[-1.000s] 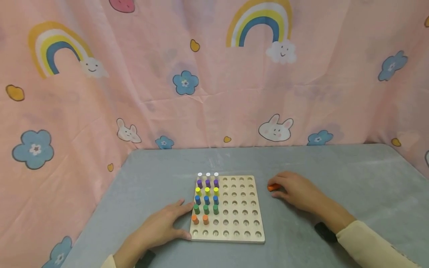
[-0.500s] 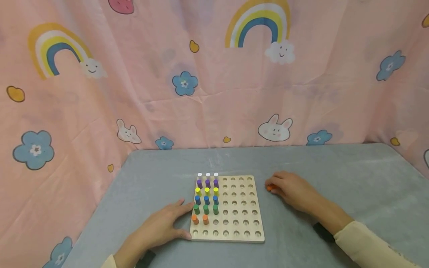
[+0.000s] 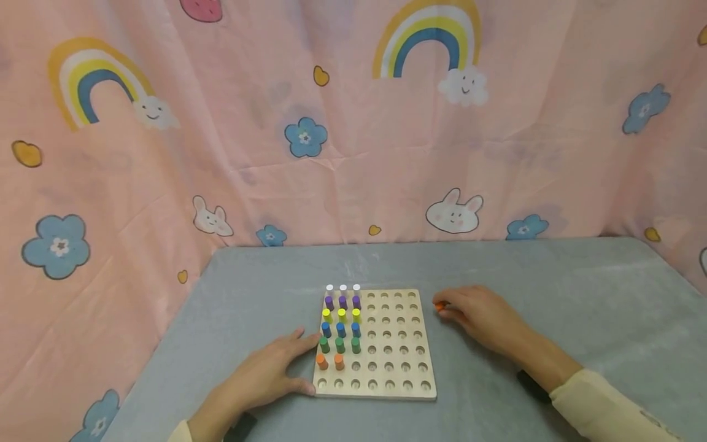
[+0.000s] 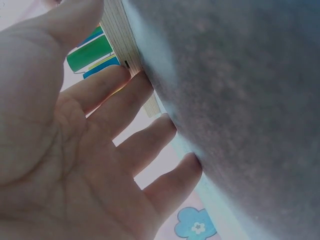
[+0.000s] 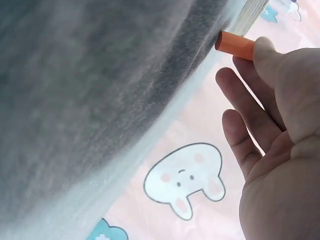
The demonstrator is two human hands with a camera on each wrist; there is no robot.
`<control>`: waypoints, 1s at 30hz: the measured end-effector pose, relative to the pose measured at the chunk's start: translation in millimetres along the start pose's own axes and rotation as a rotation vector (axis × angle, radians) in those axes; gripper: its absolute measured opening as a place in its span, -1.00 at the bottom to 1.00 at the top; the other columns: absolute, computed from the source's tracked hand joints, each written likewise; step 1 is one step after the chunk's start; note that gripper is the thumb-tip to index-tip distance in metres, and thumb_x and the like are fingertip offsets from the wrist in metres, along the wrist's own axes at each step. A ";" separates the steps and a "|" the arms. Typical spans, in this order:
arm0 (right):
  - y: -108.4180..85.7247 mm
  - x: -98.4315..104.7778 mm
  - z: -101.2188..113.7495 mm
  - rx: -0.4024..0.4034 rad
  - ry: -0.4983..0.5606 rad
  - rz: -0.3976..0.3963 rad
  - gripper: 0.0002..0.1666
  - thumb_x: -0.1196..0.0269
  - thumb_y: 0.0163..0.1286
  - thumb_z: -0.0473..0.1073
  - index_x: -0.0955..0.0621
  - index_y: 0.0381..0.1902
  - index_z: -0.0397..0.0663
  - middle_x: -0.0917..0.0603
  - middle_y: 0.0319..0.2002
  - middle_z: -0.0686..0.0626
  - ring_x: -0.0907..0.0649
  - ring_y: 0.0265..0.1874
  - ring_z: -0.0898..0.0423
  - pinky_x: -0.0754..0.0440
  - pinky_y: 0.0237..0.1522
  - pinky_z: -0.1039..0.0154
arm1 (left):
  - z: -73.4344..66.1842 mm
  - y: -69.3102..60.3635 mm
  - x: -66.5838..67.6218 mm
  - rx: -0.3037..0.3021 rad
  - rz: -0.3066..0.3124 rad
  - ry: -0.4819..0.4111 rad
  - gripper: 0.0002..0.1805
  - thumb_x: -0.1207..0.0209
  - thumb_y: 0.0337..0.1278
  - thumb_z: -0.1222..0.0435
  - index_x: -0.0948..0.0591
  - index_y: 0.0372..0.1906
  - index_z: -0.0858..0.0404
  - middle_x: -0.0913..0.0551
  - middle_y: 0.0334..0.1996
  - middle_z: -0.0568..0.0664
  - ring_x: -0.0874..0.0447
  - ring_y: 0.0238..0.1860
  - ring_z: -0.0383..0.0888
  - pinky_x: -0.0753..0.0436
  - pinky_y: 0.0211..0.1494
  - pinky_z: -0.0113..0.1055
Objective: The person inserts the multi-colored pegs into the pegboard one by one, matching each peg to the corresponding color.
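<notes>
A square wooden pegboard (image 3: 381, 393) lies on the table, its left columns filled with coloured pegs. White, purple, yellow, blue and green rows hold three pegs each; two orange pegs (image 3: 339, 362) stand in the row nearer the front. My left hand (image 3: 270, 371) touches the board's left edge with thumb and fingers spread, its fingertips down on the table in the left wrist view. Right of the board, my right hand (image 3: 483, 316) pinches an orange peg (image 5: 236, 45) between thumb and fingers. In the head view that peg is mostly hidden by the fingers.
Grey cloth covers the table (image 3: 497, 264). A pink patterned curtain (image 3: 353, 178) hangs behind it and along the left side. Bare holes fill the right part of the board and its front row.
My right hand has moved a little left toward the board with the orange peg, and the peg has turned within its fingers. The left hand and the board have stayed in place.
</notes>
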State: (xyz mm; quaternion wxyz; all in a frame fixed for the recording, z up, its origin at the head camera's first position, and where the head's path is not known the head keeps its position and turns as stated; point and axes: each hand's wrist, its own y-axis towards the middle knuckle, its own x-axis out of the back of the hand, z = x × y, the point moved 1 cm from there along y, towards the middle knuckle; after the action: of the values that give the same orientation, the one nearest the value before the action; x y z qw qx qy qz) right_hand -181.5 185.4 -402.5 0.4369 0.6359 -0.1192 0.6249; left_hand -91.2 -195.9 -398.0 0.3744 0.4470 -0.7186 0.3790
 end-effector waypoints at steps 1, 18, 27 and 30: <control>-0.2 -0.4 0.4 -0.004 0.001 0.003 -0.75 -0.44 0.21 -0.15 -0.69 -0.14 0.12 -0.77 -0.25 0.22 -0.73 -0.22 0.17 -0.68 -0.07 0.06 | 0.2 -0.4 -0.4 0.001 0.000 -0.001 -0.01 -0.41 -0.26 -0.24 -0.41 0.44 -0.09 -0.34 0.48 0.17 -0.33 0.46 0.22 -0.41 0.32 0.34; 7.4 10.9 21.5 0.055 0.024 -0.054 -0.68 -0.46 0.18 -0.05 -0.71 -0.08 0.13 -0.78 -0.24 0.25 -0.74 -0.28 0.25 -0.70 -0.17 0.18 | 4.6 0.9 -1.6 -0.013 -0.009 0.020 0.00 -0.39 -0.24 -0.26 -0.39 0.45 -0.09 -0.33 0.48 0.19 -0.32 0.47 0.21 -0.41 0.32 0.33; 18.3 8.4 56.9 0.184 0.109 -0.075 -0.71 -0.47 0.18 -0.06 -0.72 -0.12 0.09 -0.77 -0.23 0.23 -0.73 -0.24 0.27 -0.71 -0.15 0.20 | 3.0 2.0 -0.8 -0.020 -0.009 0.028 -0.01 -0.39 -0.21 -0.23 -0.39 0.45 -0.05 -0.33 0.48 0.20 -0.32 0.46 0.24 -0.42 0.33 0.31; 24.9 8.3 71.0 0.157 0.159 0.009 -0.73 -0.41 0.26 -0.02 -0.72 -0.09 0.11 -0.77 -0.21 0.27 -0.72 -0.22 0.29 -0.70 -0.12 0.22 | 2.6 2.2 0.3 -0.028 -0.004 0.027 -0.02 -0.40 -0.19 -0.21 -0.40 0.45 -0.02 -0.33 0.48 0.18 -0.31 0.47 0.24 -0.40 0.36 0.30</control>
State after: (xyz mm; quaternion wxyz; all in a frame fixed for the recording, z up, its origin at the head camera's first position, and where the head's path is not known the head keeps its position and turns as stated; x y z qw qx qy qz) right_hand -148.3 123.9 -373.4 0.3911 0.6163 -0.0377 0.6825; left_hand -93.8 -197.6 -399.3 0.3910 0.4383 -0.7176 0.3741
